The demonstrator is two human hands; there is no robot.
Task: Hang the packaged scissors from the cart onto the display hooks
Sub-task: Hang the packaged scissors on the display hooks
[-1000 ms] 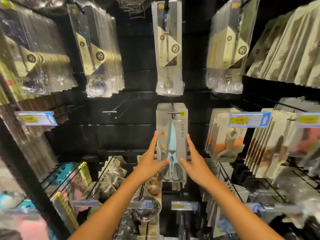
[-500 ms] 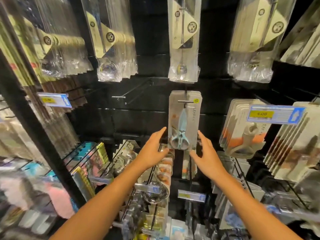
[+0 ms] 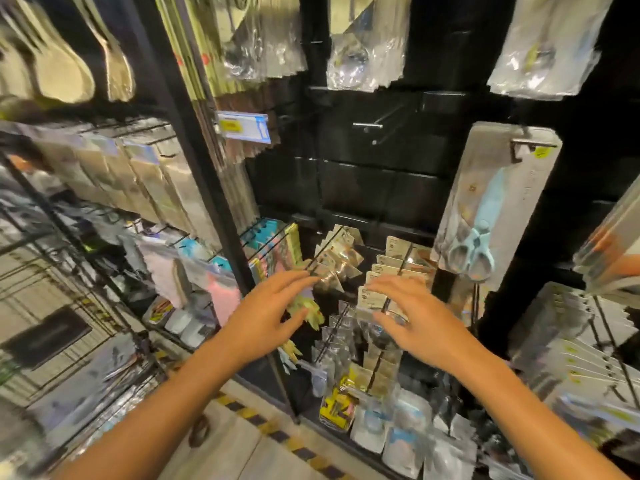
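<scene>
Both hands (image 3: 343,317) empty | packaged scissors (image 3: 491,206) hang vertical, handles down

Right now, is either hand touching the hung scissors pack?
Apart. The head view shows the left hand and right hand open, below and left of the scissors pack on its hook, with other packs showing between.

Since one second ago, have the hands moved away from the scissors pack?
Yes. Both hands, left and right, have let go and dropped down and to the left of the scissors pack, which hangs on its hook. Both are open and empty.
</scene>
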